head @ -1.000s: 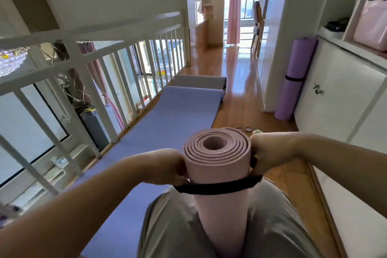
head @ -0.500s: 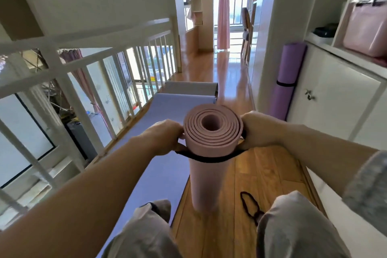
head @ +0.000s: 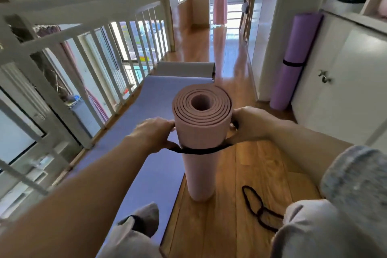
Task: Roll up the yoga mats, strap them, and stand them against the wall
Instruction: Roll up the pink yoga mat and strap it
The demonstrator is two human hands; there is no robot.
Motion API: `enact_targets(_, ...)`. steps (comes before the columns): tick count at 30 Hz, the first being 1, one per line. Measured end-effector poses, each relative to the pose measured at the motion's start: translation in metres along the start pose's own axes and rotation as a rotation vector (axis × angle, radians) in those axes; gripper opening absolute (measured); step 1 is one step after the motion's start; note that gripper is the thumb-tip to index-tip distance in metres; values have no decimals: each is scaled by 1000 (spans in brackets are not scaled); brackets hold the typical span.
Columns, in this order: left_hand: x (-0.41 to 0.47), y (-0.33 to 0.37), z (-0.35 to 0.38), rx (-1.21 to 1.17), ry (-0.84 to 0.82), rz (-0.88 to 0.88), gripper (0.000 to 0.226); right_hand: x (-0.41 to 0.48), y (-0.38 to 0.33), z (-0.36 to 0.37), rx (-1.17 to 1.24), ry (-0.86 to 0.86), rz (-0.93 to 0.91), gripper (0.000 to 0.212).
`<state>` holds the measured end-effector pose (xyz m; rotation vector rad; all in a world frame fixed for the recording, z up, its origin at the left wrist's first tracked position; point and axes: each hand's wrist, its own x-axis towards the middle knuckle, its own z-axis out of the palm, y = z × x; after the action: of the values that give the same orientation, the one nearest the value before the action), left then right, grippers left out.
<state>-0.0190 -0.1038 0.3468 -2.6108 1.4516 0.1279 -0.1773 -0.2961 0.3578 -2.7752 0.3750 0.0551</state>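
Mats x4: pink roll, purple roll, blue flat, grey flat. Straps x3. Hands x2.

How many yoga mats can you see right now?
4. A pink rolled mat stands upright in the middle; a strapped purple rolled mat stands by the white cabinet; a blue mat lies unrolled beside the railing; a grey mat lies beyond it. More may be out of view.

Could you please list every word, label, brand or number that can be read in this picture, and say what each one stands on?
No text can be read anywhere in this view.
On the pink rolled mat: no print or logo shows.
On the black strap round it: nothing.
On the purple rolled mat: no label visible.
The coloured patch outdoors may be a sign, but it is too blurred to read.
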Motion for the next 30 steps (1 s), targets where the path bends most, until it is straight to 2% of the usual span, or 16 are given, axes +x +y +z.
enact_targets(5,22,-4,64,-99,-97,-33,66,28,20,50,-84,-150,89,78)
enact_targets(12,59,-3,134,-144,-185,-91,59,64,46,112,-99,-270,175,83)
enact_targets(21,107,-17,136,-168,-195,-158,53,113,66,124,-231,-326,162,99)
enact_targets(24,114,-17,135,-225,-217,-183,64,115,65,132,-427,-285,152,104)
enact_targets(26,116,-15,134,-217,-230,-216,66,115,63,141,-497,-247,167,104)
enact_targets(28,114,-10,133,-176,-236,-249,62,117,61,145,-437,-245,181,100)
enact_targets(30,112,-8,134,-170,-228,-261,55,118,59,142,-327,-283,167,81)
